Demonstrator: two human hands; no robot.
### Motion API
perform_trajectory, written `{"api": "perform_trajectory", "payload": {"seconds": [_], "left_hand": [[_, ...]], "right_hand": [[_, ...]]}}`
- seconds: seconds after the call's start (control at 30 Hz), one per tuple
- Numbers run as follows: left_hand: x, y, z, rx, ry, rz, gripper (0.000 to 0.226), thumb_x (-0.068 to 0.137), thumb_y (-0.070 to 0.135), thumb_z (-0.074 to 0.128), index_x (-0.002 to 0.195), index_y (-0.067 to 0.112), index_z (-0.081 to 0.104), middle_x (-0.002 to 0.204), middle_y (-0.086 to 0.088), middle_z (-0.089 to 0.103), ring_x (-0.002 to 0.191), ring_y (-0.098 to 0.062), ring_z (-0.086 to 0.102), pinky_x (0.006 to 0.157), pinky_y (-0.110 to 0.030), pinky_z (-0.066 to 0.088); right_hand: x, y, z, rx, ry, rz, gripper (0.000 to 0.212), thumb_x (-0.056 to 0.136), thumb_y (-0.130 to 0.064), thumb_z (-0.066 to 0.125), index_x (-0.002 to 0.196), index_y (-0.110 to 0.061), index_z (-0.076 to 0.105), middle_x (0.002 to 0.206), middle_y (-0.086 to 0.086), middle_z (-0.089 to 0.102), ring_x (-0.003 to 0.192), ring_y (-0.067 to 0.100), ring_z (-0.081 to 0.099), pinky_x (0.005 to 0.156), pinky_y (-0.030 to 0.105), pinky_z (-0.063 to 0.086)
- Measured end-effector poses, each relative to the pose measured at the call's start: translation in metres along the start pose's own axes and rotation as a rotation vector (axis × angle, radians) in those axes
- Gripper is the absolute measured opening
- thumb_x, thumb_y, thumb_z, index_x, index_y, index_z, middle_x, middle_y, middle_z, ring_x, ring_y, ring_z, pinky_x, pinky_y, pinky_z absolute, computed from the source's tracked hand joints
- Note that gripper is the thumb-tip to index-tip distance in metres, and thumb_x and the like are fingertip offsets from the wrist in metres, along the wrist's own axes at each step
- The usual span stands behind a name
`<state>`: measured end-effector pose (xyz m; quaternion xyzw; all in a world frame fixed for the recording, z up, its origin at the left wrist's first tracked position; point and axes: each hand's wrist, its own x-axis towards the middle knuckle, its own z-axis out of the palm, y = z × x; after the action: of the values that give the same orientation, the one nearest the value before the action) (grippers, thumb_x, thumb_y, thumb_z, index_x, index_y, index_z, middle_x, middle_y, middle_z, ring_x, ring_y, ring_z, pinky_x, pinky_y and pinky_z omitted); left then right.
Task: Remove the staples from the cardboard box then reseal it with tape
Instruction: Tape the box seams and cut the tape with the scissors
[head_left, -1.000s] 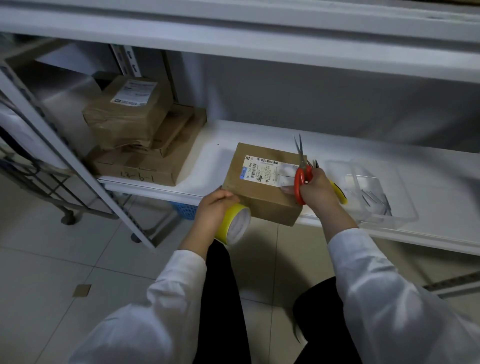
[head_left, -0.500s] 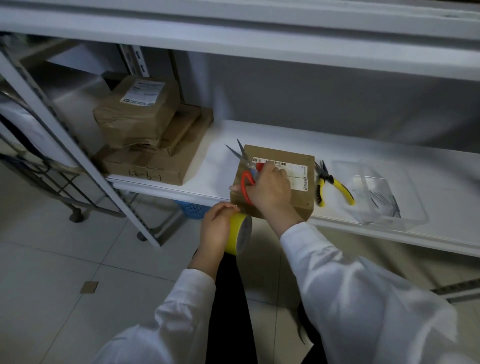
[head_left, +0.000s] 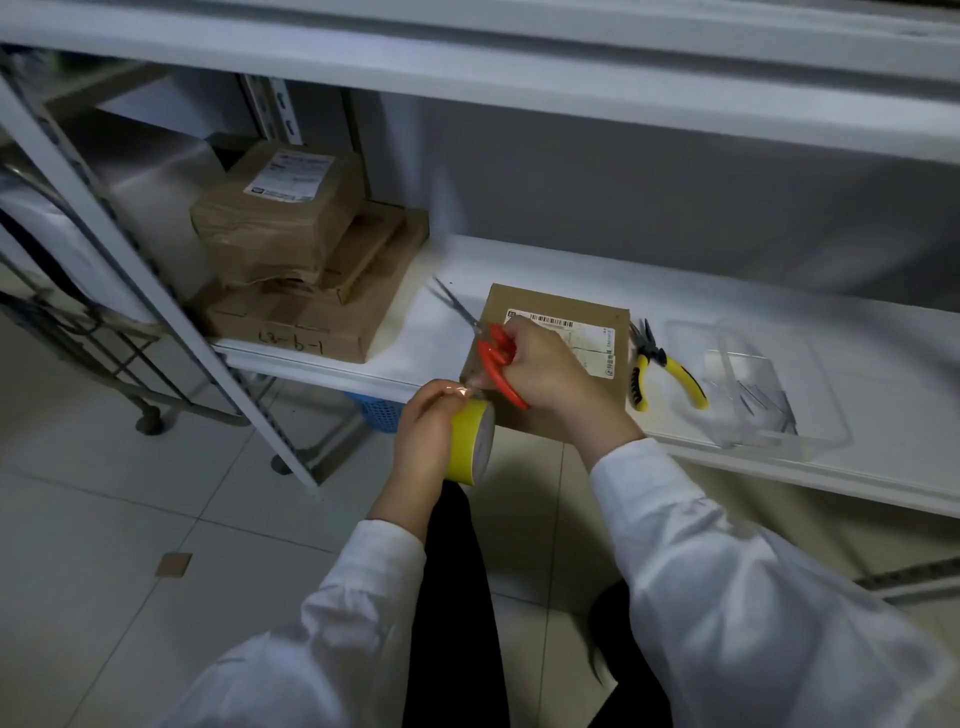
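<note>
storeroom | white metal shelving (head_left: 519, 270) | stacked labelled parcels (head_left: 291, 249)

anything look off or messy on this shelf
The crumpled brown-wrapped parcel atop the left stack sits skewed and dented. The small labelled cardboard box seems to jut over the white shelf's front edge.

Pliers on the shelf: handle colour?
Yellow with black grip sections, on the pliers right of the cardboard box; head view.

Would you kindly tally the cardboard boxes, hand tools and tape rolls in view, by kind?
Cardboard boxes: 4 (front box, stack of three)
Hand tools: 2 (scissors, pliers)
Tape rolls: 1 (yellow roll)
Total: 7
</note>
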<state>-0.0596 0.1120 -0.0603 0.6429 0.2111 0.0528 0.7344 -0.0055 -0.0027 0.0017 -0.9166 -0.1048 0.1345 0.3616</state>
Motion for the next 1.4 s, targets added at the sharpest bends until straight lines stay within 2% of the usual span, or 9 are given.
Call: {"api": "perform_trajectory", "payload": {"seconds": [0.23, 0.5, 0.7, 0.83, 0.9, 0.97, 1.1, 1.27, 1.4], "left_hand": [[-0.007, 0.002, -0.004, 0.055, -0.1, 0.023, 0.03, 0.081, -0.003, 0.057, 0.06, 0.018, 0.062, 0.12, 0.0, 0.055, 0.108, -0.007, 0.048, 0.094, -0.021, 0.032], [-0.007, -0.017, -0.003, 0.101, -0.207, 0.174, 0.008, 0.055, 0.035, 0.064, 0.049, 0.032, 0.067, 0.113, -0.007, 0.063, 0.111, -0.034, 0.056, 0.102, -0.044, 0.038], [-0.018, -0.005, -0.003, 0.212, -0.189, 0.055, 0.08, 0.089, 0.001, 0.05, 0.061, 0.077, 0.05, 0.14, -0.005, 0.05, 0.13, -0.024, 0.046, 0.11, -0.046, 0.036], [-0.014, -0.005, -0.003, 0.157, -0.195, 0.051, 0.048, 0.085, 0.009, 0.055, 0.082, 0.056, 0.063, 0.123, 0.002, 0.063, 0.118, -0.016, 0.057, 0.105, -0.038, 0.043], [-0.011, -0.005, -0.003, 0.136, -0.221, 0.089, 0.023, 0.074, 0.024, 0.061, 0.067, 0.044, 0.07, 0.091, 0.021, 0.07, 0.093, 0.0, 0.064, 0.094, -0.021, 0.046], [-0.005, -0.004, -0.005, 0.078, -0.177, 0.057, 0.035, 0.076, 0.011, 0.062, 0.047, 0.03, 0.068, 0.074, 0.02, 0.069, 0.082, -0.002, 0.062, 0.087, -0.015, 0.044], [-0.003, 0.002, -0.007, 0.107, -0.143, 0.04, 0.026, 0.078, 0.001, 0.063, 0.059, 0.02, 0.062, 0.069, 0.01, 0.063, 0.079, -0.011, 0.057, 0.078, -0.013, 0.045], [-0.004, 0.006, -0.008, 0.097, -0.018, -0.051, 0.019, 0.085, 0.014, 0.064, 0.068, 0.021, 0.058, 0.082, 0.0, 0.059, 0.086, -0.017, 0.055, 0.074, -0.022, 0.043], [0.006, 0.01, -0.015, 0.089, 0.104, -0.12, 0.009, 0.09, 0.018, 0.059, 0.08, 0.019, 0.059, 0.1, -0.002, 0.055, 0.096, -0.02, 0.05, 0.087, -0.027, 0.038]], "right_hand": [[0.008, 0.012, 0.017, -0.168, 0.36, 0.175, 0.053, 0.086, -0.035, 0.064, 0.124, -0.007, 0.043, 0.123, 0.014, 0.056, 0.117, 0.032, 0.049, 0.096, 0.038, 0.042], [0.011, 0.021, 0.038, -0.242, 0.462, 0.194, 0.05, 0.086, -0.04, 0.058, 0.122, -0.009, 0.041, 0.128, 0.011, 0.052, 0.123, 0.03, 0.041, 0.104, 0.038, 0.031], [0.011, 0.019, 0.044, -0.202, 0.488, 0.198, 0.05, 0.085, -0.042, 0.059, 0.121, -0.012, 0.041, 0.128, 0.008, 0.05, 0.123, 0.028, 0.039, 0.106, 0.037, 0.028], [0.013, 0.016, 0.048, -0.197, 0.491, 0.177, 0.044, 0.088, -0.038, 0.056, 0.12, -0.011, 0.043, 0.127, 0.009, 0.052, 0.121, 0.029, 0.041, 0.106, 0.038, 0.029], [0.014, 0.017, 0.043, -0.152, 0.46, 0.158, 0.042, 0.088, -0.034, 0.057, 0.121, -0.01, 0.043, 0.125, 0.011, 0.053, 0.12, 0.029, 0.042, 0.103, 0.039, 0.033], [0.015, 0.02, 0.034, -0.029, 0.404, 0.147, 0.043, 0.087, -0.032, 0.061, 0.12, -0.01, 0.045, 0.119, 0.012, 0.056, 0.114, 0.03, 0.047, 0.096, 0.039, 0.039], [0.008, 0.027, 0.011, 0.253, 0.339, 0.171, 0.063, 0.074, -0.04, 0.077, 0.123, -0.013, 0.049, 0.108, 0.001, 0.061, 0.098, 0.018, 0.056, 0.085, 0.029, 0.046], [-0.012, 0.038, -0.005, -0.333, 0.324, 0.129, 0.074, 0.071, -0.051, 0.075, 0.125, -0.012, 0.044, 0.122, 0.009, 0.056, 0.118, 0.027, 0.048, 0.096, 0.035, 0.041], [-0.024, 0.04, -0.006, -0.435, 0.297, 0.134, 0.081, 0.07, -0.058, 0.072, 0.127, -0.011, 0.04, 0.126, 0.009, 0.055, 0.121, 0.028, 0.046, 0.099, 0.036, 0.04]]}}
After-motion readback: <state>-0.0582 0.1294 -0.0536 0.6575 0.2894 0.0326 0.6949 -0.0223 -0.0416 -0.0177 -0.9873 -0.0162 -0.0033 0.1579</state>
